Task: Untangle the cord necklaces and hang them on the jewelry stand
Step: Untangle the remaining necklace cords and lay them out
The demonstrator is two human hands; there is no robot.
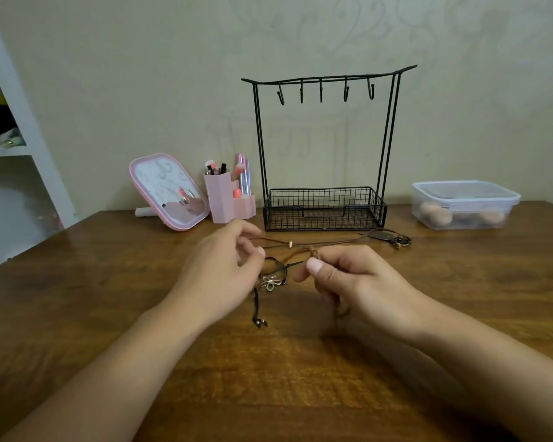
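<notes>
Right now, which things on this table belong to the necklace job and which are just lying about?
For the job: cord necklaces, jewelry stand, left hand, right hand.
Lying about: mirror, brush holder, plastic box.

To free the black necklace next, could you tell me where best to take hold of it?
Pinch the black cord from above, just below the flower pendant. That stretch lies alone on the table, clear of the brown cord knot the right hand pinches.

Open wood surface [109, 282] lies left and right of the hands; behind them the stand [324, 208], pink holder [219, 199] and mirror [170, 193] block the back edge.
</notes>
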